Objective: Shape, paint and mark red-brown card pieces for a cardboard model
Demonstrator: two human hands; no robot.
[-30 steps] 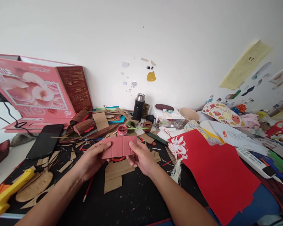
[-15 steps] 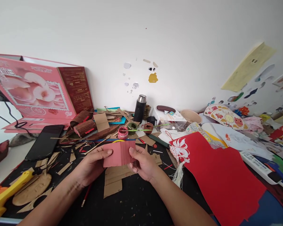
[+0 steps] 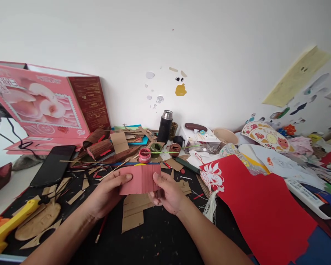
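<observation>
Between my two hands is a small piece of pink cardboard (image 3: pixel 139 180), with ridges and a bend line down its right half. My left hand (image 3: pixel 110 191) pinches its left end, thumb on the near face. At the right end my right hand (image 3: pixel 168 191) grips it, thumb in front and fingers behind. Plain brown cardboard (image 3: pixel 132 217) lies on the black table below. Just beyond stand open paint jars: pink (image 3: pixel 145 155), green (image 3: pixel 156 148) and brown (image 3: pixel 175 148). A green-handled stick (image 3: pixel 169 152) rests across them.
At left are a pink box (image 3: pixel 44 103), a phone (image 3: pixel 53 165) and a yellow glue gun (image 3: pixel 13 224). A black flask (image 3: pixel 164 127) stands at the back. Red paper (image 3: pixel 262 209) and a power strip (image 3: pixel 306 197) lie at right. Cardboard scraps (image 3: pixel 75 197) are scattered around.
The pink cardboard is held slightly flatter and wider between my hands, its right end shifted a little to the right. The whole view has shifted slightly.
</observation>
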